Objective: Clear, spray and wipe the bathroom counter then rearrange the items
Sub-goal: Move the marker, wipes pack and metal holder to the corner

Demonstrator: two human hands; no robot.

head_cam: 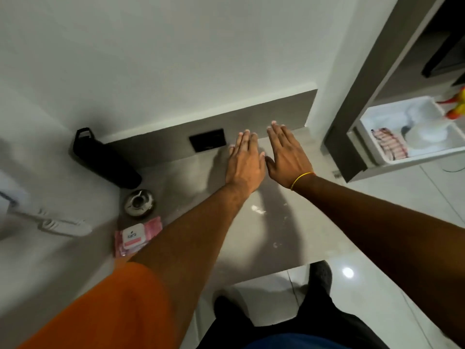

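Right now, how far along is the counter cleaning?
Barely begun. Nothing looks done: the black bottle, the metal dish and the pink wipes pack sit on the counter, which shows white specks. Left hand and right hand are flat, open and empty. Clearing, spraying, wiping and rearranging remain.

Both hands flat (empty) over counter.

Grey counter, white specks; black bottle lying, pink wipes.
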